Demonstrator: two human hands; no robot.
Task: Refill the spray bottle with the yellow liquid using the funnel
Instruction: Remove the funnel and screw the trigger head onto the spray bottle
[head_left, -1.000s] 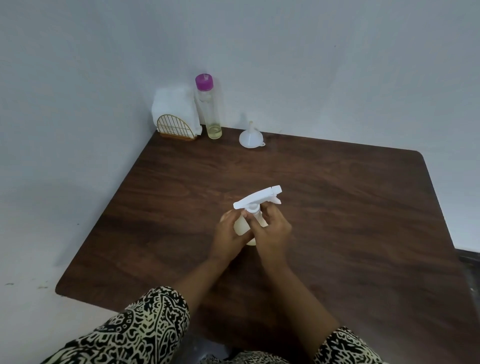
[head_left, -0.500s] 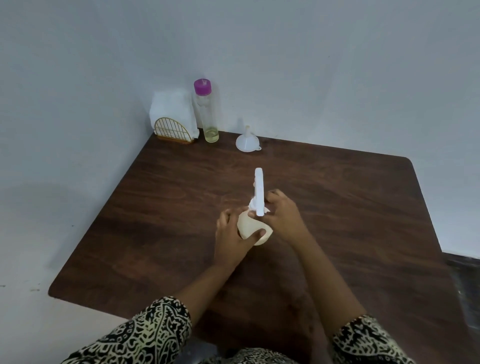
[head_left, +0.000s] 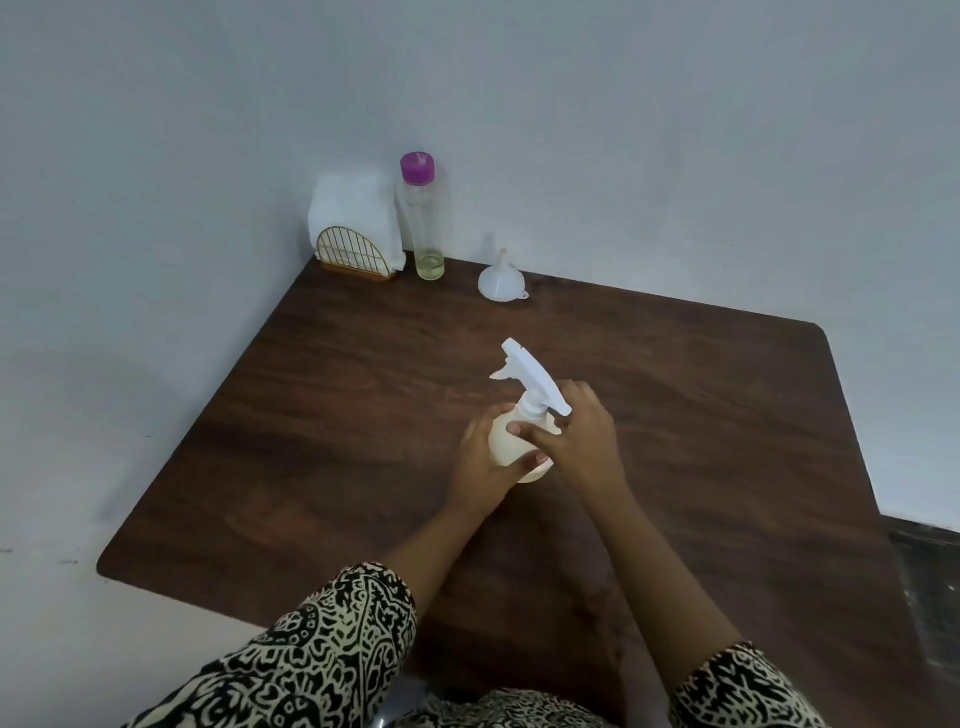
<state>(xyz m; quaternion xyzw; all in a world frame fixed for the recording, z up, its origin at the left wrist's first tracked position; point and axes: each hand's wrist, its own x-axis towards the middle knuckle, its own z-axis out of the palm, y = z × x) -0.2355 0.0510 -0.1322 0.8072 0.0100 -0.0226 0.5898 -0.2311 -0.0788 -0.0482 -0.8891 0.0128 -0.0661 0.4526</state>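
A cream spray bottle (head_left: 506, 441) with a white trigger head (head_left: 530, 376) stands mid-table. My left hand (head_left: 480, 460) wraps around its body. My right hand (head_left: 576, 439) grips the neck collar under the trigger head, whose nozzle points away and to the left. A white funnel (head_left: 501, 278) rests upside down, spout up, near the table's far edge. Left of it stands a tall clear bottle (head_left: 428, 228) with a purple cap and a little yellow liquid at the bottom.
A gold wire napkin holder (head_left: 353, 254) with white napkins sits in the far left corner against the wall. The dark wooden table (head_left: 701, 415) has rounded corners; walls close it in at the back and left.
The trigger head has turned on the bottle: nozzle pointing right, then straight away, now away and to the left. My right hand shifted around the neck with it. My left hand stayed on the body.
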